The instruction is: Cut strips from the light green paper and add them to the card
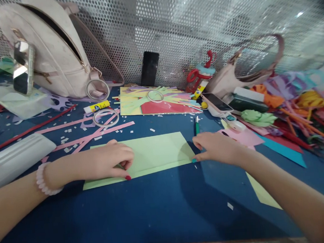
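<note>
A blue table point(146, 212) fills the near view, backed by a perforated metal screen point(198, 17) at the far edge, with a pale pink backpack point(50, 51) leaning far left and a heap of coloured paper scraps point(304, 117) piled at the right. In the middle lies a light green paper sheet point(150, 156), apparently folded along a crease near its near edge. The left hand point(109, 161) presses down on the sheet's left part, fingers curled, pinning it rather than gripping it. The right hand point(217, 147) pinches the sheet's right corner between its fingertips. A green pen point(196, 126) lies just beyond that hand. If the left hand's pressure eases, the sheet could slide on the smooth table and the crease run crooked; loose pink paper strips point(95, 132) nearby could catch under it.
</note>
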Tool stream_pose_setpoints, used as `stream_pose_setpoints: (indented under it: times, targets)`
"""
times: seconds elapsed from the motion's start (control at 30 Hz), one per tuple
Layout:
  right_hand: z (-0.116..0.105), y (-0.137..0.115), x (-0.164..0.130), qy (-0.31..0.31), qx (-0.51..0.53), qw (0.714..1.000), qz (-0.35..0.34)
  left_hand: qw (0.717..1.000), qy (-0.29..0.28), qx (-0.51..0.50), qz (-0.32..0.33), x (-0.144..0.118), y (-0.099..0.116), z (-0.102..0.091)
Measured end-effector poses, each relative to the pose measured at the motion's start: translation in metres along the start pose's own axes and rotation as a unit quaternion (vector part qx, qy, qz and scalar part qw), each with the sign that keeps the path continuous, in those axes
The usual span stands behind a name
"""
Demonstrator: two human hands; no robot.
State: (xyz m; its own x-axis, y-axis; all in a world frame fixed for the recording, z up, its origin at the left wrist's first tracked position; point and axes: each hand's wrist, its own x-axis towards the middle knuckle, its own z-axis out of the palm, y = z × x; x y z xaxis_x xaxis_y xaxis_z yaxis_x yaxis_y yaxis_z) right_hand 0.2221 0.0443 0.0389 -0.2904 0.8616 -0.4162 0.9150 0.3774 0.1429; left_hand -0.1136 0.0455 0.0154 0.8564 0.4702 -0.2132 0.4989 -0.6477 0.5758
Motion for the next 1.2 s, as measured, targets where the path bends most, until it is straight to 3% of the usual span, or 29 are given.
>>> stream_pose_setpoints:
  times: [0.17,0.27,0.47,0.63,0.73,0.83,0.97,1.1,1.2]
  targets:
    - [0.009,0.025,-0.006,-0.003,0.058,0.996,0.061,1.000,-0.006,-0.014,0.003,0.002,-0.002,0.000]
    - [0.009,0.029,-0.015,0.015,0.101,0.994,0.040,1.000,0.008,-0.004,-0.006,0.002,0.000,-0.002]
    - [0.007,0.005,-0.027,0.037,0.239,0.970,-0.013,0.983,0.145,0.090,-0.061,0.002,-0.009,-0.001]
    - [0.012,-0.011,-0.028,0.070,0.298,0.950,-0.067,0.974,0.173,0.134,-0.065,0.003,-0.018,0.003]
    - [0.014,-0.016,-0.030,0.107,0.233,0.958,-0.130,0.973,0.172,0.126,-0.088,0.003,-0.016,0.003]
    - [0.018,-0.023,-0.031,0.191,0.055,0.963,-0.184,0.974,0.170,0.113,-0.102,0.002,-0.014,0.004]
    - [0.023,-0.031,-0.029,0.275,-0.154,0.921,-0.227,0.976,0.173,0.088,-0.104,0.001,-0.011,0.005]
    - [0.023,-0.036,-0.023,0.315,-0.216,0.888,-0.257,0.980,0.153,0.057,-0.115,0.002,-0.007,0.004]
    - [0.024,-0.034,-0.016,0.317,-0.182,0.897,-0.247,0.983,0.130,0.031,-0.127,0.003,-0.003,0.003]
